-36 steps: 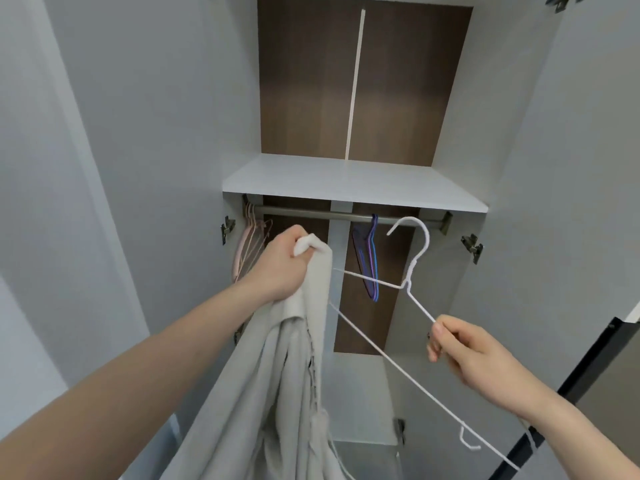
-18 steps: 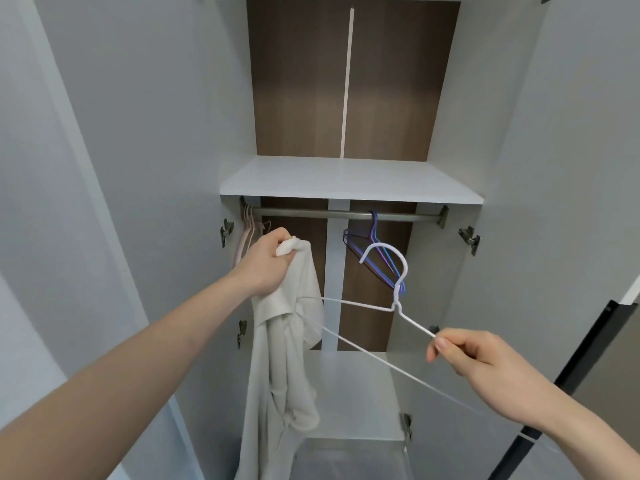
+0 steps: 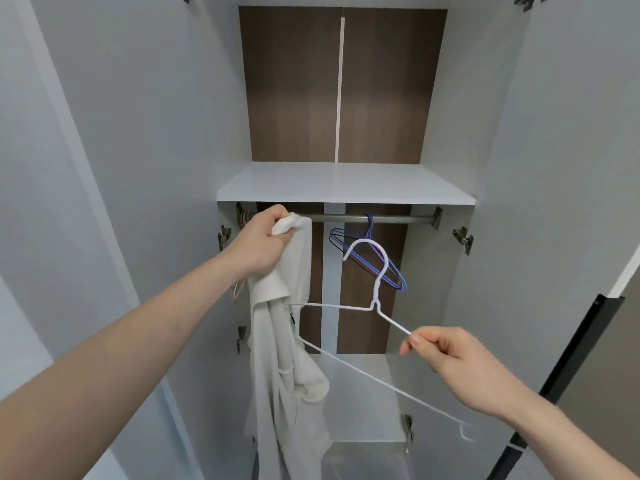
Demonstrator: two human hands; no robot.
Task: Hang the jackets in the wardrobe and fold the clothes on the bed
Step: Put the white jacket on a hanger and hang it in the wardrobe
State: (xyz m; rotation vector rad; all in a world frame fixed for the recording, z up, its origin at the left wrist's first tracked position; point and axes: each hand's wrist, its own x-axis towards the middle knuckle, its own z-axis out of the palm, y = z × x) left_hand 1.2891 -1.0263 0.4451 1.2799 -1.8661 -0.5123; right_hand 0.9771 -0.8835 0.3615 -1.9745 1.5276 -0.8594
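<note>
The right hand [image 3: 450,362] pinches the sloping arm of a thin white wire hanger [image 3: 375,303], whose far end pokes into a pale cream fabric jacket [image 3: 284,368]. The left hand [image 3: 258,244] grips the jacket's collar, just below the metal wardrobe rail [image 3: 398,218] carrying blue wire hangers [image 3: 384,268].

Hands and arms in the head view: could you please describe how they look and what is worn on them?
Both forearms are bare to the frame's edge: no sleeves, gloves or watch show. The left hand and right hand show no rings. Fingernails are short and unpainted.
</note>
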